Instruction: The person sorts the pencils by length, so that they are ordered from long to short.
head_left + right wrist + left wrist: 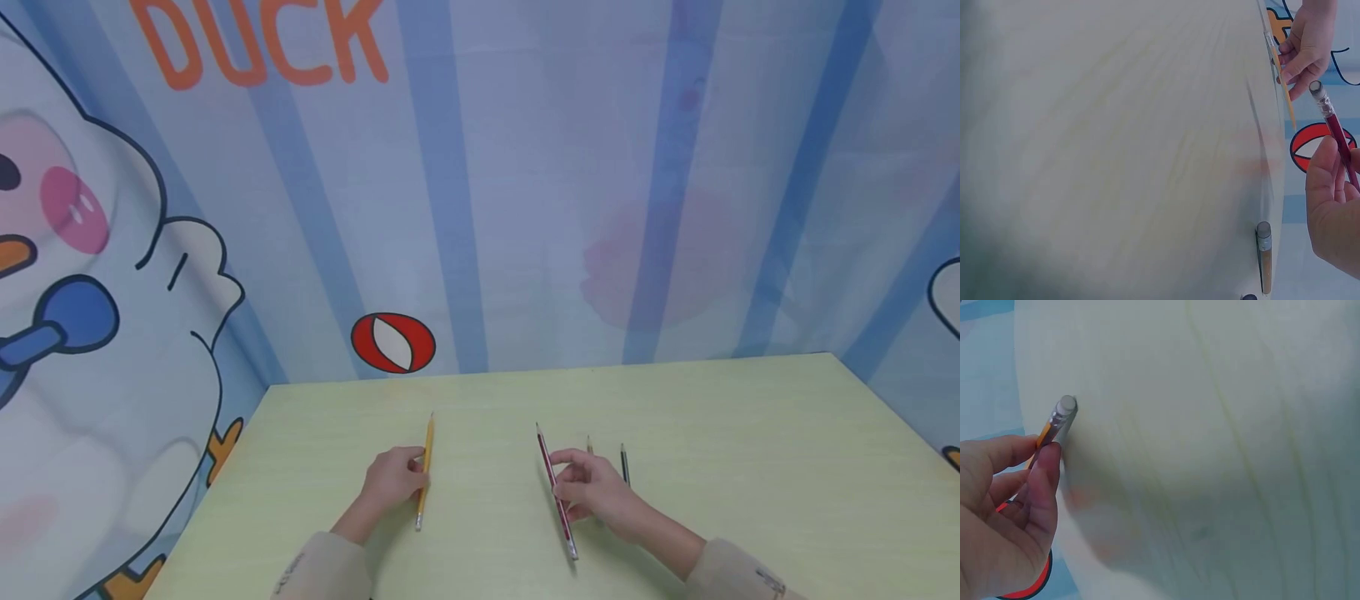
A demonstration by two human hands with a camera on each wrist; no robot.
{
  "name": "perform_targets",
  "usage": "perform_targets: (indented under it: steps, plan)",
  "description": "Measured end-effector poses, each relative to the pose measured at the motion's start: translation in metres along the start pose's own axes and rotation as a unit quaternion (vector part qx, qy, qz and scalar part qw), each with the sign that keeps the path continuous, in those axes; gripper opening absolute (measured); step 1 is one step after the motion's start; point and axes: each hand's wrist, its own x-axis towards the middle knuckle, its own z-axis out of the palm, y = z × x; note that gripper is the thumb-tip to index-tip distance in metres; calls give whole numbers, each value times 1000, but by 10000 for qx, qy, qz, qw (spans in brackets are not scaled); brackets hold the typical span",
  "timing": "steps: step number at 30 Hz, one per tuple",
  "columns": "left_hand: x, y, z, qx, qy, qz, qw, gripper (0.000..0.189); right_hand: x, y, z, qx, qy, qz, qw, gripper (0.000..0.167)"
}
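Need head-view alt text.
A person's left hand holds a yellow pencil and the right hand a dark red pencil over a pale table. Two other pencils lie partly hidden by the right hand; behind is a blue cartoon backdrop.

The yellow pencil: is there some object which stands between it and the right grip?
In the head view, only the dark red pencil, pinched by the right grip on the side facing the yellow pencil; no other object.
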Motion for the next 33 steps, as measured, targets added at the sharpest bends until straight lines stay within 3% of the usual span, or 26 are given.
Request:
perform_targets:
  steps: [23, 33]
  plan:
    - [1, -1, 1, 433, 28, -96, 9990, 40, 1, 4, -1, -30, -69, -8, 10000, 47]
    - [1, 0, 1, 101, -226, -734, 9970, 41, 1, 3, 1, 21, -131, -33, 9999, 46]
